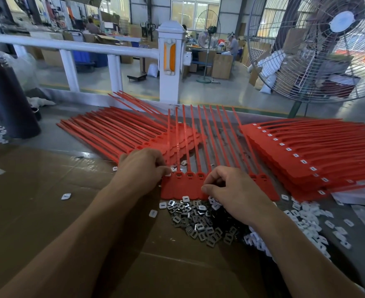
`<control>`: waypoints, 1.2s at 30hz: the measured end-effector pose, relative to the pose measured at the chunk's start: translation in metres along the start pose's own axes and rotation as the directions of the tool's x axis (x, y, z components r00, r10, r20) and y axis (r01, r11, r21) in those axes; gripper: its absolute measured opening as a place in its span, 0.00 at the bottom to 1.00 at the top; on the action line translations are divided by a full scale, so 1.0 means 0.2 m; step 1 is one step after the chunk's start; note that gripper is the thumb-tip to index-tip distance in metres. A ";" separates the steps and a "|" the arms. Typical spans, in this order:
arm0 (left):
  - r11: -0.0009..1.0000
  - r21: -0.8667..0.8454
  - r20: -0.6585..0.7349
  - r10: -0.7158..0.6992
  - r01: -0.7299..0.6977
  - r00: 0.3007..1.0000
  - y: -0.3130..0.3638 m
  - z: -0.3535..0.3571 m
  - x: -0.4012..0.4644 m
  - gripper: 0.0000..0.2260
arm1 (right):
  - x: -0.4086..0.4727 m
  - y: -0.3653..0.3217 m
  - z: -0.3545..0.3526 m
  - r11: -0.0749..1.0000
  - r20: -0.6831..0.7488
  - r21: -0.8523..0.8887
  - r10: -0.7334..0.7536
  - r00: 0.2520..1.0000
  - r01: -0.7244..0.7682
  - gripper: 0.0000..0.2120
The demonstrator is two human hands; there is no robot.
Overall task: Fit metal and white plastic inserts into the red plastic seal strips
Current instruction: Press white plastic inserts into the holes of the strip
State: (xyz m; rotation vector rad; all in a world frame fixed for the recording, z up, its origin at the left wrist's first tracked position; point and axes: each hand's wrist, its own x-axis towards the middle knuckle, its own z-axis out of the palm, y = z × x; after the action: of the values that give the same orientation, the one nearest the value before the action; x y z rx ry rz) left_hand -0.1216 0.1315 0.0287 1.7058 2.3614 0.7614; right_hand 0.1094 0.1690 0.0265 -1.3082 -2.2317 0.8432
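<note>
We count one joined sheet of red seal strips (183,187) under our hands, about ten tails showing. Two stacks flank it: a left stack (121,130) and a right stack (306,151). Metal inserts (198,224) and white inserts (310,220) lie heaped on the worktop (48,134) near us. A fan (319,46) stands right. The tails run away from us, heads near. Left hand (142,168) pinches the sheet's corner; right hand (233,190) is curled over the heads, its contents unclear.
</note>
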 end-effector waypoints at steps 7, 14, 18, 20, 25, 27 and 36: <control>0.999 0.010 -0.027 -0.042 0.042 0.999 0.01 0.01 0.01 0.09 | 0.00 -0.01 0.00 1.000 0.010 0.010 0.001 1.000 -0.001 0.05; 0.997 -0.059 0.016 -0.055 0.056 0.998 0.00 -0.01 0.01 0.08 | -0.01 -0.01 -0.01 1.000 0.016 0.017 0.000 1.000 0.000 0.04; 0.995 -0.065 0.041 -0.067 0.070 0.997 0.00 -0.01 0.01 0.12 | -0.01 -0.01 -0.01 1.000 0.012 0.015 0.003 1.000 -0.003 0.04; 0.995 -0.073 0.059 -0.069 0.074 0.996 0.00 0.00 0.01 0.11 | -0.01 -0.01 -0.01 1.000 0.011 0.017 0.004 1.000 -0.004 0.04; 0.997 -0.018 0.021 -0.070 0.071 0.997 0.00 0.02 0.02 0.10 | 0.00 -0.01 -0.01 1.000 0.013 0.018 0.011 1.000 -0.011 0.04; 0.997 0.014 0.021 -0.076 0.075 0.997 0.01 0.03 0.02 0.10 | 0.00 -0.02 -0.01 1.000 0.013 0.013 0.013 1.000 -0.013 0.04; 0.986 0.141 0.073 -0.096 0.085 0.993 0.05 0.02 0.03 0.10 | 0.00 -0.02 -0.01 1.000 0.004 0.014 0.005 1.000 -0.005 0.04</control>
State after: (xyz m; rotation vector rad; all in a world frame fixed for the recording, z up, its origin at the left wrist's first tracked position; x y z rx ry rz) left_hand -0.1129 0.1405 0.0303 1.6312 2.4688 0.5181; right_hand 0.1081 0.1674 0.0298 -1.3072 -2.2229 0.8620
